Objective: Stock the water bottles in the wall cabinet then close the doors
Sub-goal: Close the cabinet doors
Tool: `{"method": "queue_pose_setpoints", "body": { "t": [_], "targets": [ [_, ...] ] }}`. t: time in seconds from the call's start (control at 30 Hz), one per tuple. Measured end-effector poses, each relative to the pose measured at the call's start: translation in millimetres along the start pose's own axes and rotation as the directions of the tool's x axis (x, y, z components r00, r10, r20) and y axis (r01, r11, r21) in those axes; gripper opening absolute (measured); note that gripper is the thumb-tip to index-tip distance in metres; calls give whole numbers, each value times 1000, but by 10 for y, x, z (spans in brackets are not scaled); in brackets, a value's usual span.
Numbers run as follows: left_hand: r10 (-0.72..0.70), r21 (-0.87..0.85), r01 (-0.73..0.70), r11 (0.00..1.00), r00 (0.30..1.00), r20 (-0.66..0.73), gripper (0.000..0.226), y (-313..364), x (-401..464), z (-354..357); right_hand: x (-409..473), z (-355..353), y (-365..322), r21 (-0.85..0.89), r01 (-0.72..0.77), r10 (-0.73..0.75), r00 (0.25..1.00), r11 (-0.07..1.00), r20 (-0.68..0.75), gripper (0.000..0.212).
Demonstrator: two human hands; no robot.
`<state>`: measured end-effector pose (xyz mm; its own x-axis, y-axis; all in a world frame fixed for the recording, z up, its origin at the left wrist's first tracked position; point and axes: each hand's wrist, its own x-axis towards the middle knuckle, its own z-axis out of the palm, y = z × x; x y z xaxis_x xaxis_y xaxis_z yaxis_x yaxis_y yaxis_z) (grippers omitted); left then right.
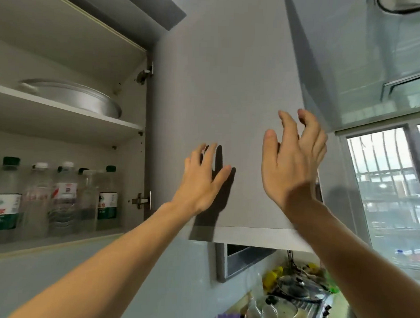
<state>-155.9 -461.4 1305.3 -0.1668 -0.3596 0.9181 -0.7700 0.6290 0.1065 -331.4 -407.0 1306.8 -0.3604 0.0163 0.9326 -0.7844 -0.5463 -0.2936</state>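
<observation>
Several clear water bottles [62,196] with green and white caps stand in a row on the bottom shelf of the open wall cabinet [65,243] at the left. The cabinet's right door [225,88], grey and plain, is swung out toward me. My left hand [201,180] rests flat on the door's face, fingers spread. My right hand [292,157] is raised at the door's right edge, fingers apart and curled around that edge. Neither hand holds anything.
A metal pan [73,97] lies on the cabinet's upper shelf. A second door [138,6] is open at the top left. A glossy cabinet [350,56] hangs at the right, above a window [391,186]. Cluttered cookware [294,295] sits on the counter below.
</observation>
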Motion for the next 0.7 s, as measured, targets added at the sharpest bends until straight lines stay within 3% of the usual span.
{"method": "queue_pose_setpoints", "body": {
  "t": [0.1, 0.2, 0.43, 0.57, 0.7],
  "targets": [
    [-44, -22, 45, 999, 998, 34, 74, 201, 9, 239, 34, -83, 214, -171, -99, 113, 991, 980, 72, 61],
    [-101, -27, 103, 994, 993, 65, 79, 348, -41, 418, 30, -112, 320, -53, -158, 166, 965, 986, 203, 64],
    [-177, -10, 181, 983, 970, 170, 80, 502, -292, 241, 48, -381, 355, 310, -208, 129, 958, 928, 258, 50],
    [-135, 14, 135, 991, 978, 159, 76, 626, -497, -107, -6, -576, 153, 608, -237, 28, 942, 758, 333, 48],
    [-89, -67, 97, 993, 990, 108, 68, 804, -712, -628, -171, -674, -251, 791, -240, -124, 921, 563, 368, 50]
  ]
}}
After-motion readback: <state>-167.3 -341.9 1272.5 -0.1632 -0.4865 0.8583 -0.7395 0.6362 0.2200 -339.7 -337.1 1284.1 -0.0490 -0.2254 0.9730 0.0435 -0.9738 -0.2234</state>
